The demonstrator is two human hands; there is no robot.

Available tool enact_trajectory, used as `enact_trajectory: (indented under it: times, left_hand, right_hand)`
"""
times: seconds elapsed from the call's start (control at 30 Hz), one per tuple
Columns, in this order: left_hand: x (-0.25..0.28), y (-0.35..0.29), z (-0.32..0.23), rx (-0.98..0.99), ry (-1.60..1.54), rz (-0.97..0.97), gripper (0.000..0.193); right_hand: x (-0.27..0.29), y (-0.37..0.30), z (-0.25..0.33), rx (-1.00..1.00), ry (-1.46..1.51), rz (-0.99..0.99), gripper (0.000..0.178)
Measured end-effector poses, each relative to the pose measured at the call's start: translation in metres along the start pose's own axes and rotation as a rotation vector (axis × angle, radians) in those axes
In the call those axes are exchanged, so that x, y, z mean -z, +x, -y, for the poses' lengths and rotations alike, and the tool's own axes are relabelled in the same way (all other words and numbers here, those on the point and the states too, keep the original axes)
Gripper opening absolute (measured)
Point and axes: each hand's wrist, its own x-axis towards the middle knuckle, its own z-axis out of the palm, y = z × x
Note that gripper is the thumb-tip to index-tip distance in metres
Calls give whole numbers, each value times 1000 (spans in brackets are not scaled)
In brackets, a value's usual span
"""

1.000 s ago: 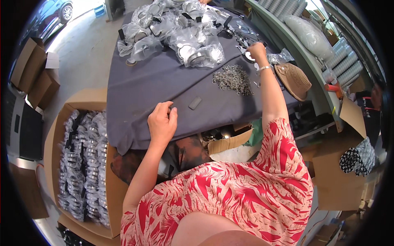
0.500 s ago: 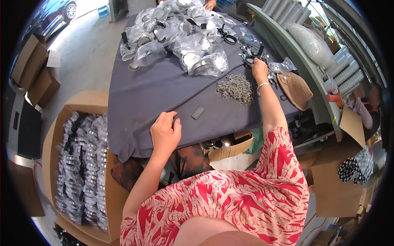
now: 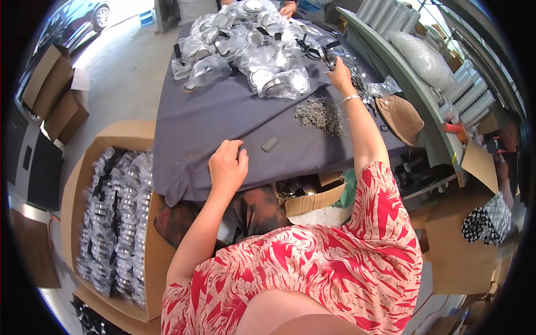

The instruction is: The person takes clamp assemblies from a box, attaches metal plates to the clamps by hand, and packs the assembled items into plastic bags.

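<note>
My right hand reaches toward the far right of the cloth-covered table, closed on a black ring-shaped part seen nearly edge-on. Other black ring parts and small dark and metal pieces lie around it. Nearer me is a heap of small metal rings. My left hand rests near the table's front edge, thumb apart from the loosely bent fingers, holding nothing. A small dark rectangular piece lies to its right.
Clear bags with round metal-rimmed items pile up at the back, near another person's hand. A brown hat lies at the right edge. An open carton full of bagged items stands left; a grey shelf runs along the right.
My right hand has moved farther away and slightly left with the black ring-shaped part, which has turned from flat to nearly edge-on. My left hand stays on the cloth. The whole view has shifted slightly.
</note>
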Motion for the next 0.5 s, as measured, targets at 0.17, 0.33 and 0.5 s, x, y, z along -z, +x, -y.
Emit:
enact_trajectory:
  times: [0.17, 0.33, 0.5]
  left_hand:
    - [-7, -6, 4, 39, -60, -36, 18]
    - [17, -10, 17, -6, -63, 218, 31]
    - [115, -76, 53, -56, -129, -149, 21]
  right_hand:
    - [25, -19, 87, 314, 227, 103, 36]
    - [33, -179, 222, 619, 844, 320, 19]
    - [26, -268, 253, 571, 996, 541, 14]
